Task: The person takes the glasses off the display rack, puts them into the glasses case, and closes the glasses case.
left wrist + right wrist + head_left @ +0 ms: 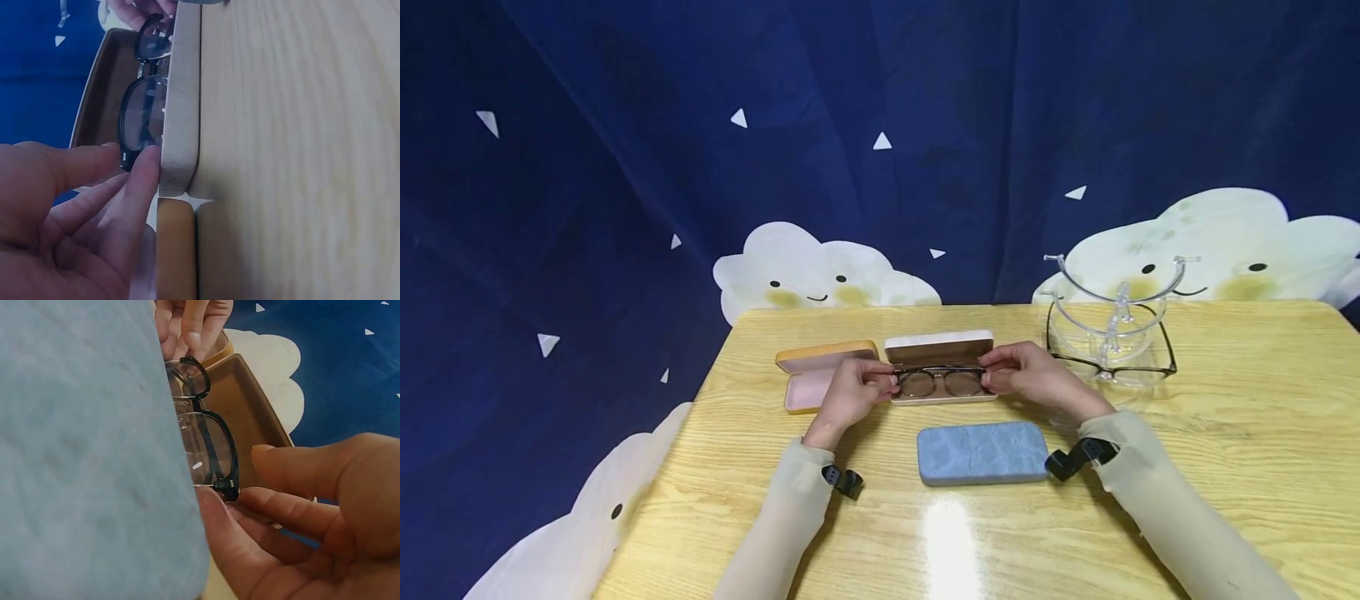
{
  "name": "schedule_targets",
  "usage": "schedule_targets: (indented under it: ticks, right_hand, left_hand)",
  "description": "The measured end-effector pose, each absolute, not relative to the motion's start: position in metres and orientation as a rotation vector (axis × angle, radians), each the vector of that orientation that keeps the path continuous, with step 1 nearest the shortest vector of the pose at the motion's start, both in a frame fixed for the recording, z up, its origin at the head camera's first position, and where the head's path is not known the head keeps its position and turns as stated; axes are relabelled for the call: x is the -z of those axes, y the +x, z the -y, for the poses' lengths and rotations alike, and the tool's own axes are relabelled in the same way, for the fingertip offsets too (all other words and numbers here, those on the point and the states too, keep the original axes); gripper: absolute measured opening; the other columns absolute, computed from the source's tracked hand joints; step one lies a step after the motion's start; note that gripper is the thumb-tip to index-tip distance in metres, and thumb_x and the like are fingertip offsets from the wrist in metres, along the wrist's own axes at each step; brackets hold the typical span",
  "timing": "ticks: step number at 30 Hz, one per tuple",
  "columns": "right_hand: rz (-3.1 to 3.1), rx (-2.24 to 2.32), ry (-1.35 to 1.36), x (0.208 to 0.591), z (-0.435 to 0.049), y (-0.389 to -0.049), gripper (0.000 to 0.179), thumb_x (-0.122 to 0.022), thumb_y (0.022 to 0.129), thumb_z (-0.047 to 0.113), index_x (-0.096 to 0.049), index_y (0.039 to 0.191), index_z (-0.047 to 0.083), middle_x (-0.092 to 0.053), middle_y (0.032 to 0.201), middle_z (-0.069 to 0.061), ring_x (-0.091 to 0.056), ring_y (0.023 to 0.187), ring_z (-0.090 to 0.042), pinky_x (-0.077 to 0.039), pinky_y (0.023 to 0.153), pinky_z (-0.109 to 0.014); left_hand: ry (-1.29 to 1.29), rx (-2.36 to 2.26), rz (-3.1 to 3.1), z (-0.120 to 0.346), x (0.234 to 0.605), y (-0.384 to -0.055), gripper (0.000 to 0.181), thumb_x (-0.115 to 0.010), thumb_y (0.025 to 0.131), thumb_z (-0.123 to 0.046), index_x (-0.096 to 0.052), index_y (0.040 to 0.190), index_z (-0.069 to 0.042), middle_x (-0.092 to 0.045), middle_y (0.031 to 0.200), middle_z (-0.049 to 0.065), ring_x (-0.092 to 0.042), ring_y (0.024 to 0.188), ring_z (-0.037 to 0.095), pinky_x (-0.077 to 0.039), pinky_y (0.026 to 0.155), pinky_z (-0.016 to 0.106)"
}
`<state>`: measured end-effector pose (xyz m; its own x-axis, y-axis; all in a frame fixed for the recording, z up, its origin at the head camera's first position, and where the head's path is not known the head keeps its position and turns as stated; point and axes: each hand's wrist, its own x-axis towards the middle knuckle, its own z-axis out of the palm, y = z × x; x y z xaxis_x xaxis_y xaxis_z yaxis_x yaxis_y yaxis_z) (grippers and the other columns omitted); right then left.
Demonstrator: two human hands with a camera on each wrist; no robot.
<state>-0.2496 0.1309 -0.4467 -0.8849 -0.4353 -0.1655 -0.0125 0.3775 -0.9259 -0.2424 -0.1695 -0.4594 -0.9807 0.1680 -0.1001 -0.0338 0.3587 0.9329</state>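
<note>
A pair of glasses (940, 382) with a dark upper rim and clear lenses is at the opened white case (943, 399), lenses facing the head camera. The case has a brown lining, and its lid stands up behind the glasses. My left hand (853, 389) pinches the left end of the frame at the hinge. At the other end, my right hand (1033, 377) holds the frame's corner between fingertips, best seen in the right wrist view on the glasses (230, 450). Whether the glasses touch the case floor is hidden.
Left of the white case lies an opened orange case (805, 398) with a pink lining. A closed blue case (982, 452) lies in front. At the right, a clear stand (1120, 312) carries black-framed glasses (1172, 358). All stand on a wooden table (1247, 450) before a blue curtain.
</note>
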Motion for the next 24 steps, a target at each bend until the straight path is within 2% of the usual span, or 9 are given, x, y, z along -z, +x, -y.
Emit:
schedule_targets:
  ticks: [7, 11, 15, 17, 20, 24]
  right_hand:
    - [-2.291, 1.548, -0.387, 0.449, -0.128, -0.249, 0.041, -0.061, 0.102, 0.006, -0.055, 0.137, -0.015, -0.061, 0.134, -0.035, -0.075, 0.098, -0.026, -0.065, 0.086, -0.032]
    - [-2.330, 1.558, -0.380, 0.449, -0.127, -0.247, 0.039, -0.060, 0.103, 0.007, -0.054, 0.135, -0.014, -0.061, 0.130, -0.034, -0.076, 0.095, -0.030, -0.065, 0.084, -0.037]
    - [-2.424, 1.489, -0.329, 0.444, -0.124, -0.242, 0.032, -0.062, 0.104, 0.016, -0.056, 0.124, -0.007, -0.065, 0.125, -0.029, -0.075, 0.089, -0.028, -0.063, 0.080, -0.036]
    - [-2.479, 1.442, -0.302, 0.442, -0.123, -0.239, 0.030, -0.061, 0.104, 0.021, -0.053, 0.120, -0.003, -0.065, 0.124, -0.027, -0.074, 0.091, -0.029, -0.060, 0.080, -0.036]
    - [-2.558, 1.347, -0.304, 0.439, -0.122, -0.236, 0.043, -0.058, 0.106, 0.027, -0.043, 0.132, -0.004, -0.060, 0.130, -0.031, -0.069, 0.106, -0.038, -0.057, 0.087, -0.045]
    - [-2.598, 1.249, -0.355, 0.438, -0.120, -0.236, 0.073, -0.054, 0.109, 0.033, -0.014, 0.158, -0.003, -0.050, 0.145, -0.040, -0.059, 0.127, -0.049, -0.049, 0.105, -0.060]
  left_hand:
    - [0.117, -1.652, -2.537, 0.172, 0.455, -0.243, 0.021, -0.065, 0.100, 0.000, -0.074, 0.114, 0.011, -0.078, 0.102, 0.027, -0.078, 0.093, 0.036, -0.066, 0.081, 0.037]
    - [0.093, -1.618, -2.594, 0.176, 0.454, -0.243, 0.023, -0.065, 0.102, -0.007, -0.075, 0.113, 0.009, -0.078, 0.098, 0.027, -0.078, 0.087, 0.036, -0.067, 0.076, 0.039]
    - [0.058, -1.616, -2.599, 0.178, 0.453, -0.244, 0.027, -0.063, 0.105, -0.014, -0.073, 0.118, 0.007, -0.077, 0.099, 0.027, -0.078, 0.087, 0.034, -0.066, 0.074, 0.037]
    - [0.059, -1.630, -2.587, 0.178, 0.453, -0.244, 0.030, -0.060, 0.106, -0.018, -0.072, 0.121, 0.006, -0.077, 0.101, 0.027, -0.078, 0.089, 0.034, -0.066, 0.076, 0.037]
    - [0.057, -1.646, -2.569, 0.177, 0.451, -0.244, 0.037, -0.058, 0.109, -0.024, -0.070, 0.126, 0.006, -0.077, 0.104, 0.025, -0.078, 0.093, 0.033, -0.066, 0.079, 0.038]
    - [0.069, -1.662, -2.543, 0.175, 0.448, -0.243, 0.040, -0.057, 0.109, -0.026, -0.067, 0.132, 0.004, -0.076, 0.108, 0.024, -0.077, 0.098, 0.034, -0.066, 0.082, 0.039]
